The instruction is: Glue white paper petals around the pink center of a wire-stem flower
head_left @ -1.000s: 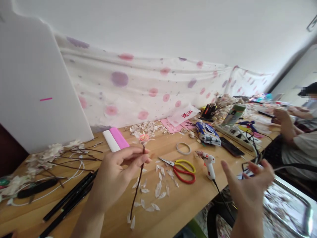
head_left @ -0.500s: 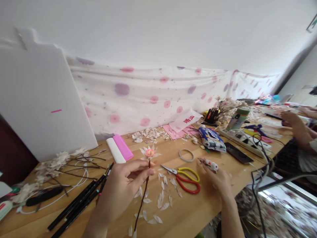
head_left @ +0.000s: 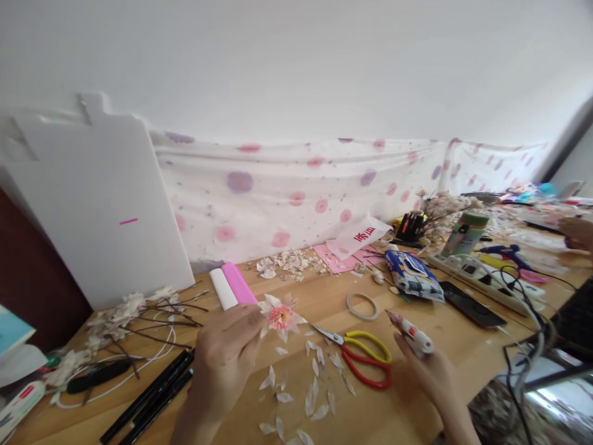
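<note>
My left hand (head_left: 229, 355) is closed with its fingertips at an artificial flower (head_left: 280, 317), pale petals around a pink centre that faces me. Its stem is hidden behind the hand. In my right hand (head_left: 428, 377) is a white glue gun (head_left: 417, 339) with a red mark and a stained nozzle, pointing up and left. Between the hands lie scissors (head_left: 364, 355) with yellow and red handles, blades towards the flower. Loose white petals (head_left: 312, 395) are scattered below the flower. A roll of tape (head_left: 362, 306) lies beyond the scissors.
Left of me are black sticks (head_left: 151, 398), flower branches (head_left: 130, 315) and a white board (head_left: 106, 210). Pink and white paper rolls (head_left: 237, 284) lie ahead. To the right are a blue packet (head_left: 412, 275), a phone (head_left: 472, 304) and a power strip (head_left: 486, 284) with cables. Another person's hand (head_left: 577, 230) is at far right.
The flower has tipped from upright to face me, and its stem has gone from sight behind my left hand. My right hand keeps the glue gun. The view has shifted.
</note>
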### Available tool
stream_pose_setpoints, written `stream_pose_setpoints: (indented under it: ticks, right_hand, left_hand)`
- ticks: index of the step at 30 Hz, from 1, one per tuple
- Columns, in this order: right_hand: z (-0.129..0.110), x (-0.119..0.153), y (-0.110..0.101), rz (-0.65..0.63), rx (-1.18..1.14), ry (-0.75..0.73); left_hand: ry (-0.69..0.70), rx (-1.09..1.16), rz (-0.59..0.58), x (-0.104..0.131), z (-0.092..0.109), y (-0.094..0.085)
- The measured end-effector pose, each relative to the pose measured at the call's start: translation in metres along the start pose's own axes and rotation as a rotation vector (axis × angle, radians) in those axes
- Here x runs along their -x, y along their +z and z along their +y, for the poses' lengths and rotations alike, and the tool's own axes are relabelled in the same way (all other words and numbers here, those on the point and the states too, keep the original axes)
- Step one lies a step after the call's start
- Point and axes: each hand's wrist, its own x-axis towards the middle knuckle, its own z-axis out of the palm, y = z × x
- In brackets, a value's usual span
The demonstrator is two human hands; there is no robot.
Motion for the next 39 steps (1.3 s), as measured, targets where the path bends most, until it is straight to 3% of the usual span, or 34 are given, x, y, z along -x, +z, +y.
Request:
stream_pose_setpoints:
  ticks: [3, 5, 8, 10, 12, 15, 18, 22, 28, 32, 39]
  right_hand:
    - [-0.021, 0.02, -0.016, 0.03, -0.137, -0.106]
    - [-0.04, 0.038, -0.03, 0.103, -0.334, -0.287]
    - [-0.073, 0.062, -0.054, 0.125, -0.376, -0.388]
    - [-0.095, 0.075, -0.069, 0.098, -0.398, -0.611]
    - [-0.116, 0.083, -0.081, -0.013, -0.445, -0.855]
    - [-0.14, 0.087, -0.089, -0.079, -0.546, -1.031]
    - [-0.151, 0.089, -0.089, -0.074, -0.614, -1.063]
    - [-0.147, 0.094, -0.083, -0.077, -0.63, -1.047]
    - [-0.142, 0.099, -0.074, -0.119, -0.651, -0.995]
    - [-0.145, 0.099, -0.077, -0.104, -0.63, -0.995]
    - [-0.152, 0.095, -0.085, 0.02, -0.6, -1.064]
  left_hand:
    - [-0.08, 0.097, -0.165, -0.001, -0.004, 0.003]
    - [-0.271, 0.253, -0.319, 0.0, -0.003, 0.007]
    - [-0.622, 0.512, -0.511, 0.002, 0.002, 0.011]
    - [-0.748, 0.633, -0.577, 0.004, 0.005, 0.012]
    - [-0.798, 0.702, -0.62, 0.006, 0.007, 0.012]
    - [-0.836, 0.728, -0.637, 0.008, 0.011, 0.01]
    - [-0.868, 0.712, -0.596, 0.01, 0.019, 0.009]
    - [-0.904, 0.669, -0.509, 0.01, 0.034, 0.011]
    - [-0.911, 0.644, -0.505, 0.009, 0.041, 0.01]
    - [-0.916, 0.686, -0.539, 0.008, 0.035, 0.008]
    - [-0.735, 0.635, -0.636, 0.005, 0.009, 0.009]
